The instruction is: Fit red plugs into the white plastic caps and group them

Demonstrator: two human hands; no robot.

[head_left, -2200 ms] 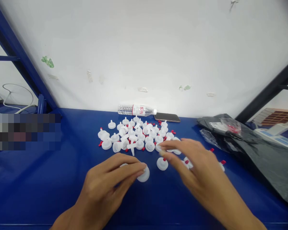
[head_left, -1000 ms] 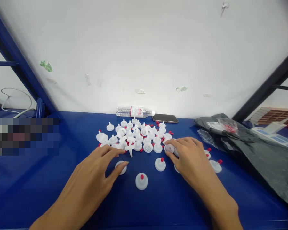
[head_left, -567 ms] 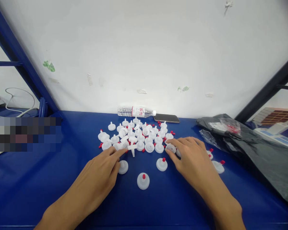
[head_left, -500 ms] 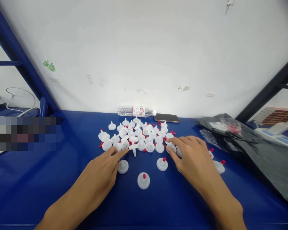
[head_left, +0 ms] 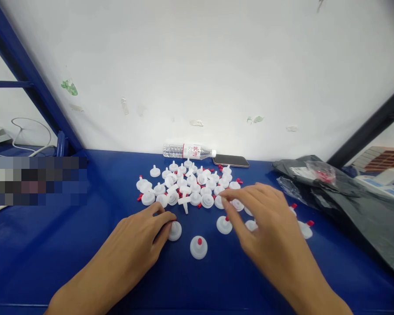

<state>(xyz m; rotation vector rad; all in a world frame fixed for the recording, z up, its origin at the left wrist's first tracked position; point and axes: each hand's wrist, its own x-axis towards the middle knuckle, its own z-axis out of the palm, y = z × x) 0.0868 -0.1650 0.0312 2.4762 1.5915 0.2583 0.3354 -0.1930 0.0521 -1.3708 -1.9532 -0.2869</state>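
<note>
My left hand [head_left: 144, 232] is closed in a pinch at the top of a white plastic nozzle cap [head_left: 175, 232] standing on the blue table. A bit of red shows at the fingertips. My right hand [head_left: 262, 214] reaches over the right edge of the pile, thumb and forefinger drawn together beside a white nozzle cap [head_left: 219, 202]; whatever is between them is hidden. In front stand two white caps with red tips, one nearer me [head_left: 198, 248] and one by my right thumb [head_left: 223, 225]. Beyond lies a pile of white nozzle caps [head_left: 195, 187] with small red tips among them.
A clear water bottle [head_left: 190, 151] lies against the wall next to a dark phone [head_left: 231, 161]. Grey plastic bags [head_left: 354, 205] cover the right side. More red-tipped caps [head_left: 305, 229] stand right of my right hand. A white cable [head_left: 46, 131] hangs at the left.
My left hand has come nearer me from the pile's edge onto the separate white cap. My right hand's fingertips have shifted left, off the cap they were touching.
</note>
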